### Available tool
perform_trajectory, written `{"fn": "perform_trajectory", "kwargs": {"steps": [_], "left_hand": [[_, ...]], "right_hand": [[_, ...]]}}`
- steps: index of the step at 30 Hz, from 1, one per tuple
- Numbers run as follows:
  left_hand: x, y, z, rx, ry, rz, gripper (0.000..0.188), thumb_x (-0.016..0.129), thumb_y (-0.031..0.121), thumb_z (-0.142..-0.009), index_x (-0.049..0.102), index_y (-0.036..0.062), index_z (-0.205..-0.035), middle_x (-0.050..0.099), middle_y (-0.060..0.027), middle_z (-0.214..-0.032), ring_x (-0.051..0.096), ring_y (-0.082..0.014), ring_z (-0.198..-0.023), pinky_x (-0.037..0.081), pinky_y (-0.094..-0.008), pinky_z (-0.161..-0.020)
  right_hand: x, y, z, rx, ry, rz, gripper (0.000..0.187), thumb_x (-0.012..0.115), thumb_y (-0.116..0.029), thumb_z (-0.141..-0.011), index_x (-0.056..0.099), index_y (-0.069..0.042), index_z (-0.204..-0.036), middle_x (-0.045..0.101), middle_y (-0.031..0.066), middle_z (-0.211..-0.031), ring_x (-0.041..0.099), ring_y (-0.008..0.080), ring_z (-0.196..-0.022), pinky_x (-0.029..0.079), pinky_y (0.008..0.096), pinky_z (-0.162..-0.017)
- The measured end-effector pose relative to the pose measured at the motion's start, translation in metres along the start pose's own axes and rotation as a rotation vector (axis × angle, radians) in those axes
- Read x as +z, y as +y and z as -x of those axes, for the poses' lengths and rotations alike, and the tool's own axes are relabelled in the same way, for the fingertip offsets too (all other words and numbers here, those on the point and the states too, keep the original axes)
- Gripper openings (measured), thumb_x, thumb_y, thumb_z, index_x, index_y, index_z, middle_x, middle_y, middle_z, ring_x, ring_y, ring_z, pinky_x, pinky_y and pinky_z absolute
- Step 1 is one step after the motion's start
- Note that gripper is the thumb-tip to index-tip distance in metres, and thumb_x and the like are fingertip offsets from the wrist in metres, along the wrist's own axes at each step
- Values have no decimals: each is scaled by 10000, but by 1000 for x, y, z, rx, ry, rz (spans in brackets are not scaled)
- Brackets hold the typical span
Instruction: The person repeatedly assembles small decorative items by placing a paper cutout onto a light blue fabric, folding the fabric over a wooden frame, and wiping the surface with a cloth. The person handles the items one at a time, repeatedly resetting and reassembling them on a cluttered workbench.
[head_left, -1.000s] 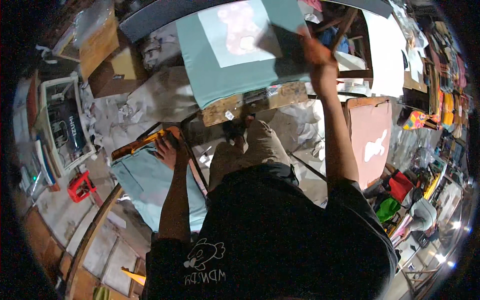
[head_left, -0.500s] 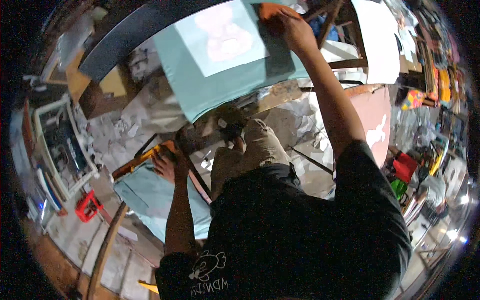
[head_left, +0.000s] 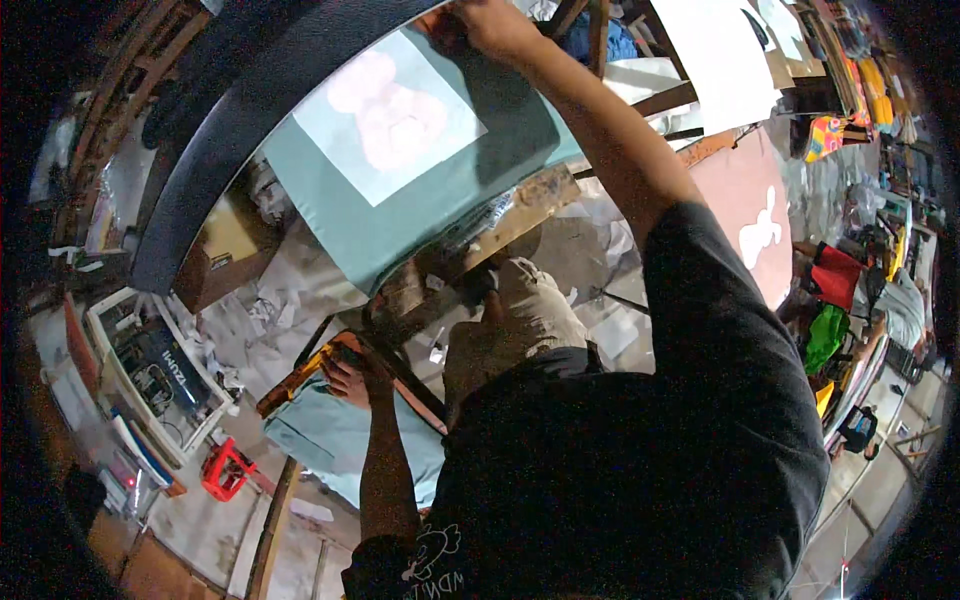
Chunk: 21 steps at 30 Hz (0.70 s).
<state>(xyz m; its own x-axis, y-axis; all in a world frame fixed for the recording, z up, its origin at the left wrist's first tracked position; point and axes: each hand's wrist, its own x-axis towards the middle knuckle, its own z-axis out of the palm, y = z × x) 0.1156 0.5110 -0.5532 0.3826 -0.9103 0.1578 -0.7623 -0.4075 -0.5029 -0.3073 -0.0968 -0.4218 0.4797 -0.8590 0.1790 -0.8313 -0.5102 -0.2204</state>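
Beyond my knees, teal fabric lies spread on a board with a rounded front edge. A pale square sheet with a faint pink bear-like figure rests on it. At the top edge of the picture, my right hand is closed on an orange-brown piece, mostly cut off by the frame and hand, beside the sheet's far corner. On the left, my left hand lies with fingers apart on a second teal fabric piece, by an orange-brown edge strip.
A long black curved panel arches along the far left. A pink board with a white rabbit shape stands to the right. Paper scraps litter the floor. A red plastic item sits near a white-framed machine. Other people are at far right.
The view has shifted, so the sheet sits further left and turned. My right hand and the orange-brown piece have moved left and away. My left hand stays on the fabric.
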Motion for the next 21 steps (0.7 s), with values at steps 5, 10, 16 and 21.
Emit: {"fn": "perform_trajectory", "kwargs": {"steps": [5,10,16,21], "left_hand": [[-51,19,-26,-58,-103,154,872,528,628,-863,295,80,-1500,396,-206,-1486,428,-395,-1324,355,-571,-1070],[-66,16,-24,-26,-139,30,746,443,645,-929,437,79,-1416,414,-154,-1502,431,-356,-1352,359,-537,-1068],[-73,18,-29,-45,-73,88,732,437,626,-939,399,116,-1463,353,-109,-1563,346,-291,-1437,337,-516,-1095],[-69,16,-30,-59,-118,29,743,428,624,-941,357,143,-1502,325,-99,-1580,345,-298,-1434,324,-526,-1103]], "right_hand": [[-75,-31,161,86,-53,-80,454,433,-90,-908,561,-46,-1341,543,158,-1395,579,322,-1222,505,410,-991],[-154,-77,220,555,-100,-568,353,466,-31,-893,622,27,-1204,676,184,-1137,678,264,-1027,544,363,-890],[-141,-134,192,446,472,-428,407,512,-27,-858,565,16,-1260,694,214,-993,691,346,-885,535,433,-802],[-35,-196,104,-325,241,-39,455,497,-175,-880,581,-40,-1306,569,217,-1348,633,396,-1093,463,490,-1006]]}}
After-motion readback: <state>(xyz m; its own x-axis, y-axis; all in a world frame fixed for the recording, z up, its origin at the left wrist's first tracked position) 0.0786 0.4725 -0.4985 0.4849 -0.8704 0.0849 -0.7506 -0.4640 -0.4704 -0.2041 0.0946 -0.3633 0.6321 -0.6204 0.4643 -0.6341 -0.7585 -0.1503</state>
